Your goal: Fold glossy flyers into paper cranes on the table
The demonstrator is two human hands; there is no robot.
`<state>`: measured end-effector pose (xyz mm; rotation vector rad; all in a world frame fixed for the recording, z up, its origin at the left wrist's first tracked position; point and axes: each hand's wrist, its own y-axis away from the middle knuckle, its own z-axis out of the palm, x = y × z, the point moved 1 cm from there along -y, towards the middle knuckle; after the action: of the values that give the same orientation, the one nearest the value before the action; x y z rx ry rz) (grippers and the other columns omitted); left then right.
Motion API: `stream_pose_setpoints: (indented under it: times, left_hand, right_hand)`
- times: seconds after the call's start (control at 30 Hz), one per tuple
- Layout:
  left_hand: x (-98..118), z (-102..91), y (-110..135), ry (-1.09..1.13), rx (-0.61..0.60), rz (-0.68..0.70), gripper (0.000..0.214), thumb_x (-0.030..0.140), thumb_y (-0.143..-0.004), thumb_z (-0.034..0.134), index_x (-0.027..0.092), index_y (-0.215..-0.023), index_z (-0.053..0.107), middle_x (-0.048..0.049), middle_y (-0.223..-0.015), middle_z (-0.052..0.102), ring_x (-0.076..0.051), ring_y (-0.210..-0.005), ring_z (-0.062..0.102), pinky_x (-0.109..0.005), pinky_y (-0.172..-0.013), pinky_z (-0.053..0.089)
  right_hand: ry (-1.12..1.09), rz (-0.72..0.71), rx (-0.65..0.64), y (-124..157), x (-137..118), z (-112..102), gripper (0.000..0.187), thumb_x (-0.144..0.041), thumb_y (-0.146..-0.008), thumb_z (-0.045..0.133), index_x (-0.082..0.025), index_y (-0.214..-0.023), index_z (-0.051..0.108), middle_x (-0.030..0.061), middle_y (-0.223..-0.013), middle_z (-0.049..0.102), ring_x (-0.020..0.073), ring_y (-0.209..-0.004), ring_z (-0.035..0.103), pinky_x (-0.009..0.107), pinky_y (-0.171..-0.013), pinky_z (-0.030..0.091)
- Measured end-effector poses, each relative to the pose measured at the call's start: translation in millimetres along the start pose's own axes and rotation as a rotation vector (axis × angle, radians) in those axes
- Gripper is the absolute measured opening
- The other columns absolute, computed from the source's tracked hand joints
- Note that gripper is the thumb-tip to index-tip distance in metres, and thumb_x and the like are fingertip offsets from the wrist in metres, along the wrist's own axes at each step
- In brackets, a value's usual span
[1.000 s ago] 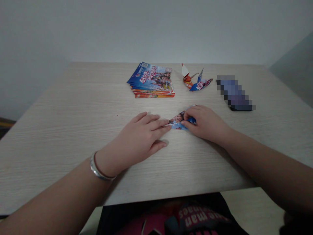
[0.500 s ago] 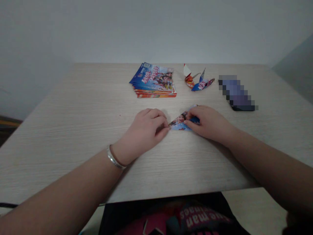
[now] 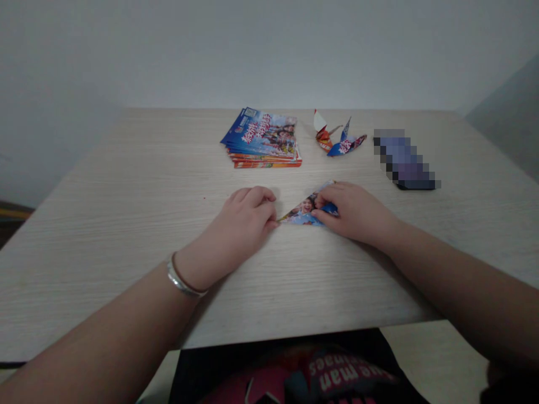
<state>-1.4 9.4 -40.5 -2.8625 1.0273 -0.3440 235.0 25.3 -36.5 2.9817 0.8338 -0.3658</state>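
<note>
A folded printed paper lies on the table in front of me, a pointed triangular shape with a face and blue areas on it. My right hand covers its right part, thumb and bent fingers closed on the paper. At the sharp left tip, my left hand has its thumb and fingertips pressed together on the paper's end. A silver bangle circles my left wrist. Part of the paper is hidden under the right fingers.
Behind the hands lies a fanned stack of printed leaflets, blue and orange. Right of it sit an orange folded paper crane and a blue one. A blurred phone-like dark object is farther right. A wall borders the table's back.
My left hand has shifted left, and more of the paper's left point shows between the hands. The right hand keeps its hold. The whole view has slid slightly.
</note>
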Motion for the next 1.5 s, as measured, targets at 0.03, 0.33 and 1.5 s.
stream_pose_setpoints:
  times: [0.03, 0.33, 1.5]
  left_hand:
    - [-3, -2.1, 1, 0.002, -0.015, 0.000, 0.015, 0.022, -0.091, 0.056, 0.015, -0.086, 0.068, -0.0124, -0.115, 0.063, -0.029, -0.110, 0.057, -0.049, -0.102, 0.045]
    - [7, 3.3, -5, 0.135, 0.105, -0.099, 0.026, 0.040, -0.092, 0.058, 0.017, -0.085, 0.067, -0.0109, -0.113, 0.061, -0.029, -0.108, 0.055, -0.049, -0.099, 0.044]
    - [11, -0.2, -1, 0.002, 0.066, 0.260, 0.028, 0.027, -0.099, 0.050, 0.023, -0.121, 0.067, -0.0026, -0.128, 0.069, -0.022, -0.121, 0.059, -0.051, -0.118, 0.030]
  right_hand:
    - [0.000, -0.004, -0.001, 0, 1, 0, 0.014, -0.033, -0.089, 0.057, -0.021, -0.082, 0.061, 0.0070, -0.087, 0.070, 0.0241, -0.085, 0.062, 0.036, -0.076, 0.043]
    - [0.002, -0.016, 0.013, 1, 2, -1, 0.016, -0.033, -0.089, 0.054, -0.020, -0.082, 0.060, 0.0073, -0.086, 0.069, 0.0238, -0.083, 0.061, 0.036, -0.075, 0.042]
    - [0.217, -0.217, 0.201, 15, -6, -14, 0.026, -0.025, -0.095, 0.051, -0.028, -0.103, 0.075, 0.0043, -0.105, 0.075, 0.0328, -0.125, 0.052, 0.061, -0.111, 0.023]
